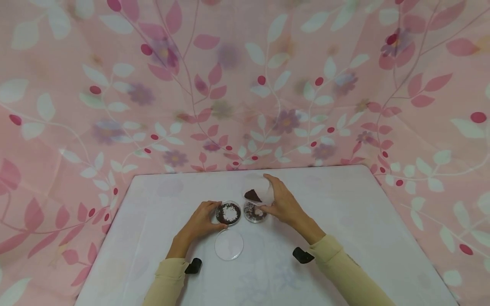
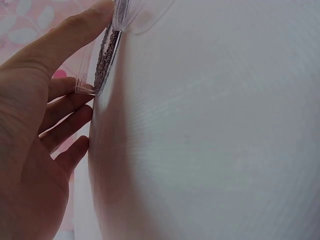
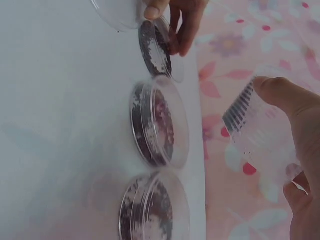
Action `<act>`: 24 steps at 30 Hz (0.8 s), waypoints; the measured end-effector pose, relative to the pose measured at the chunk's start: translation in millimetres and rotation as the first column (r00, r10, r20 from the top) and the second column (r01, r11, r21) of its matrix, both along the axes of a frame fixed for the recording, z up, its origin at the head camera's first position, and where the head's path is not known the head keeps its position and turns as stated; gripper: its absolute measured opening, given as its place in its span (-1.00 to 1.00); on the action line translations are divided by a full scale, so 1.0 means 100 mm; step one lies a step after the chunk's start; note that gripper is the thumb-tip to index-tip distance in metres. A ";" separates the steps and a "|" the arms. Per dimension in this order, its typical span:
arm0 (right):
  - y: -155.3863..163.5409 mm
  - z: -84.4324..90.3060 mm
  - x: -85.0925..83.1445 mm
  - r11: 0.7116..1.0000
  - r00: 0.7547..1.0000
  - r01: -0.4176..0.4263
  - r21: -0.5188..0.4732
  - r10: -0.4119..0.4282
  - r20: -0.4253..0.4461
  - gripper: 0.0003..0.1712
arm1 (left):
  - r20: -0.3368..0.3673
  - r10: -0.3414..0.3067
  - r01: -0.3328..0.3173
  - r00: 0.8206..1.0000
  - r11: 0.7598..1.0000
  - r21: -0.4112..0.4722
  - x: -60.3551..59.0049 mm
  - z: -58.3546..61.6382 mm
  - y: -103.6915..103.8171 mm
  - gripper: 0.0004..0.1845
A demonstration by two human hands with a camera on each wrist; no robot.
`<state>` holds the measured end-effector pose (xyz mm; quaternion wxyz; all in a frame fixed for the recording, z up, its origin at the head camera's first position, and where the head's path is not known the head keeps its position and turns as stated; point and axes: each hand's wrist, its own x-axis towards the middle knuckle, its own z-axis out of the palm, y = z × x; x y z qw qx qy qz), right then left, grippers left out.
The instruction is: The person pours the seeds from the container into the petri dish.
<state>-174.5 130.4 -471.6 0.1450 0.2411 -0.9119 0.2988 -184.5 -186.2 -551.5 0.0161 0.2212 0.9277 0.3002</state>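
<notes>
The left hand (image 1: 199, 223) curls its thumb and fingers round the rim of an open petri dish (image 1: 228, 213) of dark soil with white grains. The right hand (image 1: 283, 204) pinches a tilted clear cup (image 1: 257, 192) holding dark soil, just above a second dish (image 1: 254, 211), which seems lidded. A loose lid (image 1: 229, 245) lies nearer, on the white table (image 1: 344, 238).

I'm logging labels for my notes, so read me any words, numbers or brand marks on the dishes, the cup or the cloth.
None can be read.
Petri dishes: clear plastic, no label.
Clear cup held by the right hand: only moulded ribs, no print.
Loose lid: blank.
Pink backdrop cloth: leaves and flowers only, no text.
</notes>
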 end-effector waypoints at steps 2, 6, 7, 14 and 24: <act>0.08 -0.01 0.02 0.999 1.000 0.026 -0.040 -0.026 0.008 0.22 | 0.001 0.000 0.000 1.000 1.000 -0.007 0.00 0.00 0.00 -0.07; 0.25 -0.03 0.04 0.993 0.998 0.067 -0.094 -0.066 0.011 0.20 | 0.002 0.002 -0.002 1.000 1.000 -0.014 -0.01 -0.01 -0.01 -0.06; 0.29 -0.04 0.05 0.991 0.997 0.073 -0.114 -0.072 0.015 0.19 | 0.002 0.003 -0.003 1.000 1.000 -0.016 -0.01 -0.01 0.00 -0.06; 0.57 -0.10 0.11 0.965 0.994 0.107 -0.240 -0.106 0.018 0.16 | 0.000 0.006 -0.006 1.000 1.000 -0.010 0.00 -0.01 0.00 -0.05; 1.01 -0.32 0.26 0.884 0.956 0.271 -0.380 -0.203 0.210 0.13 | -0.001 0.004 -0.004 1.000 1.000 -0.009 0.00 0.00 0.01 -0.06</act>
